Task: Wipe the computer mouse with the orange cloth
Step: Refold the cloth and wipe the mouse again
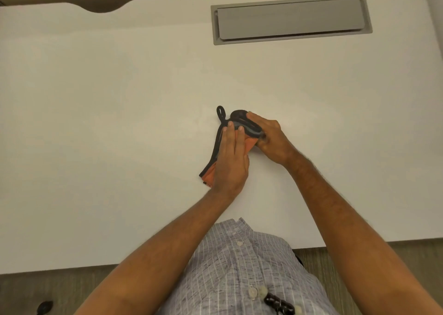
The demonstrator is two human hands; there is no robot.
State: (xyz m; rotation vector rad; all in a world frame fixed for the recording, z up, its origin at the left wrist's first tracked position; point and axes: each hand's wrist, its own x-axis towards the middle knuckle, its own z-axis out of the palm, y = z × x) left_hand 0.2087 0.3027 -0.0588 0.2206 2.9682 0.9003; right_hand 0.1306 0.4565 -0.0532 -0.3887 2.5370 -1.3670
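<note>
The orange cloth has a black trim and a black loop at its far end, and it lies on the white desk near the middle. My left hand lies flat on top of it, fingers pressing the cloth against the mouse. The dark computer mouse shows just beyond my fingertips, partly wrapped by the cloth. My right hand grips the mouse from the right side, with a fold of cloth under its fingers. Most of the mouse is hidden by both hands.
A grey cable-tray lid is set into the desk at the back right. The desk's near edge runs just in front of my striped shirt. A curved cutout marks the far left edge. A small dark object lies on the floor, bottom left.
</note>
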